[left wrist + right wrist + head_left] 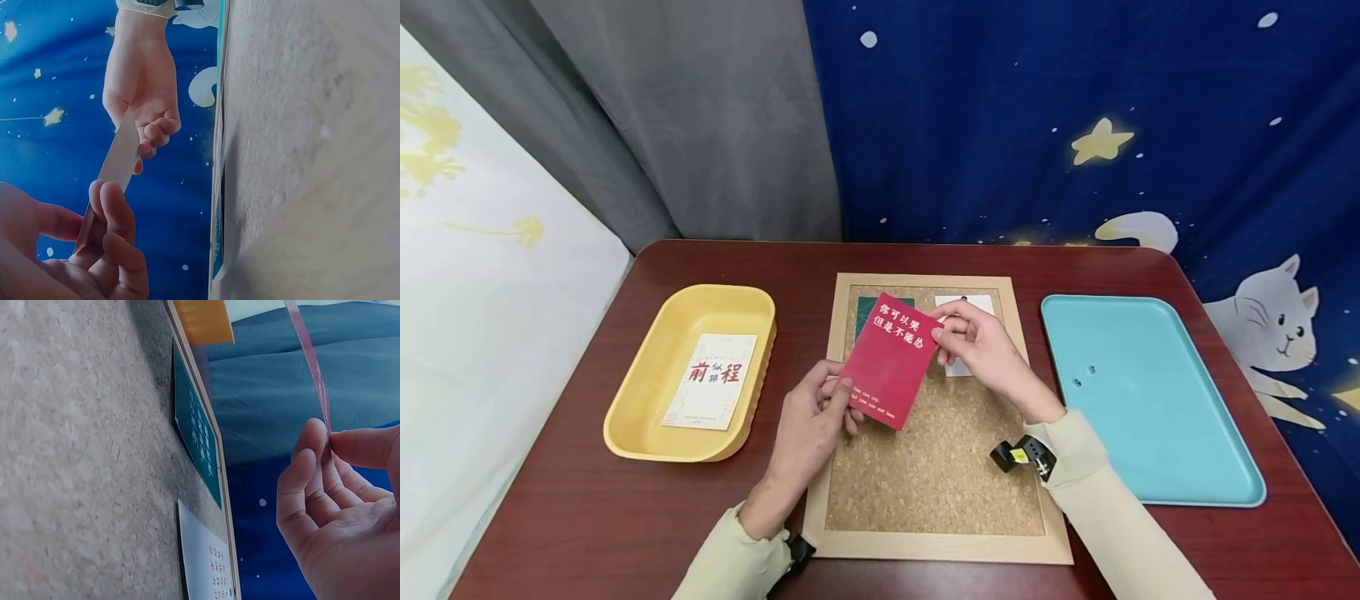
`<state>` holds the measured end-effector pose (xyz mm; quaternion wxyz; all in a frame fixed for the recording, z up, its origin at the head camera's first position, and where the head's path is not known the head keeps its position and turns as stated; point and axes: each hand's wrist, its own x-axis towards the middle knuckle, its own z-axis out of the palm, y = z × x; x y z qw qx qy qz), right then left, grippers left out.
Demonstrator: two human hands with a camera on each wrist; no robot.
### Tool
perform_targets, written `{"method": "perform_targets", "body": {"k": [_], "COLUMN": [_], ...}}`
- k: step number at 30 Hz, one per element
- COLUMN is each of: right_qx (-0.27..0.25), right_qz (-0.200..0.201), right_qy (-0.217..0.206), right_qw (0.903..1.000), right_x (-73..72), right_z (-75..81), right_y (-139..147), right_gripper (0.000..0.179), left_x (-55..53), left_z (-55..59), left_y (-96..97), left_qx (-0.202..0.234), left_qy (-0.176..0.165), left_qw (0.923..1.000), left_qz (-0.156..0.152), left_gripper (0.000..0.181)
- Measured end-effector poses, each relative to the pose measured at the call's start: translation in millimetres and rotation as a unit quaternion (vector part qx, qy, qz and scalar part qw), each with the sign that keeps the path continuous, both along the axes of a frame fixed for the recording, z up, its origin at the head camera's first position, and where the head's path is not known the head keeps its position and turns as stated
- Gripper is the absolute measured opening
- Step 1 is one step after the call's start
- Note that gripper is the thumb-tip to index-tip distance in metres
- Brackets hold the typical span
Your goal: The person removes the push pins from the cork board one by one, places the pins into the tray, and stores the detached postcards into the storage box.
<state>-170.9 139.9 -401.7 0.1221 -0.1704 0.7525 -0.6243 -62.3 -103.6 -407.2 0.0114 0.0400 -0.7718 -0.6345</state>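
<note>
Red card point(887, 367): we hold it over the corkboard point(940, 467), long axis slanted (lower end leftward), fingers of left hand point(810, 421) and right hand point(981, 346) pinching opposite corners, lower-left and upper-right.

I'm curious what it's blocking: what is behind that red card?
In the head view, the red card hides part of a green card and some cork board. The green card's upper left corner shows; its covered part cannot be seen in that view.

Red card point(891, 367), white lettering, tilted, above corkboard point(940, 483)
</note>
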Motion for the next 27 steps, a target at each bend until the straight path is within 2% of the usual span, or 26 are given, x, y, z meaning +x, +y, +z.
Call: {"method": "perform_targets", "body": {"k": [11, 27], "right_qx": [-0.008, -0.008], "right_qz": [0.006, 0.017], "right_qy": [0.001, -0.004], "right_qw": [1.0000, 0.9998], "right_x": [-4.0, -5.3], "right_z": [0.6, -1.3], "right_y": [-8, -19], "right_gripper": [0.030, 0.028], "left_x": [1.9, 2.8], "left_z": [1.3, 0.1], "left_y": [-5.9, -12.1], "left_qx": [-0.004, -0.004], "left_qy": [-0.011, -0.005], "left_qw": [0.9998, 0.9994], "left_qz": [0.015, 0.034], "left_gripper": [0.015, 0.016]}}
